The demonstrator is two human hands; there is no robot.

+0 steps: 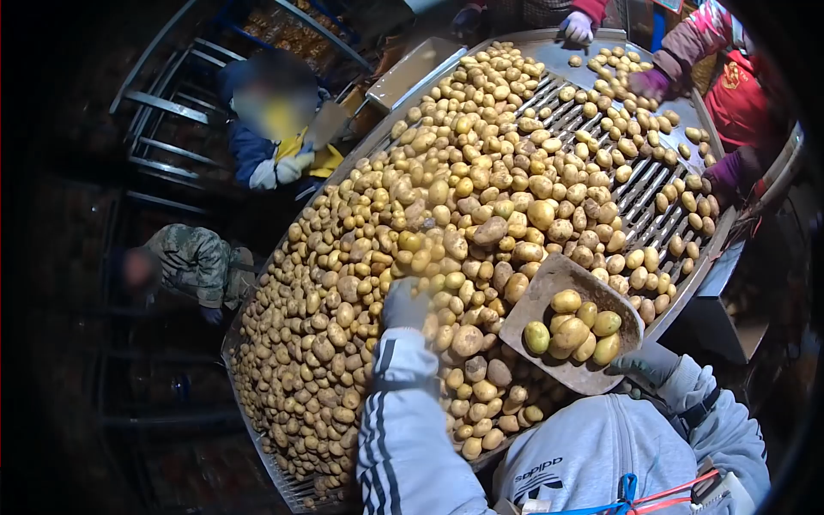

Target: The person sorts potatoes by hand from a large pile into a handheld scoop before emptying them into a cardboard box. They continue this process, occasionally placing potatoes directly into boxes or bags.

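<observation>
My left hand (405, 305), in a grey glove, reaches out over a large heap of potatoes (326, 343). Its fingers are blurred against the pile, so I cannot see whether they hold a potato. At the lower right, my gloved right hand (650, 364) grips the near corner of a worn, shallow scoop (542, 294). Several potatoes (570, 331) lie inside it, some of them greenish. The scoop is tilted above the edge of the heap.
The potatoes spread over a metal sorting table (635, 197) with slatted bars. At the far right, a person in a red apron (745, 99) has purple-gloved hands among them. Two other people stand at the left, near metal railings (167, 103). A tray (416, 73) adjoins the far rim.
</observation>
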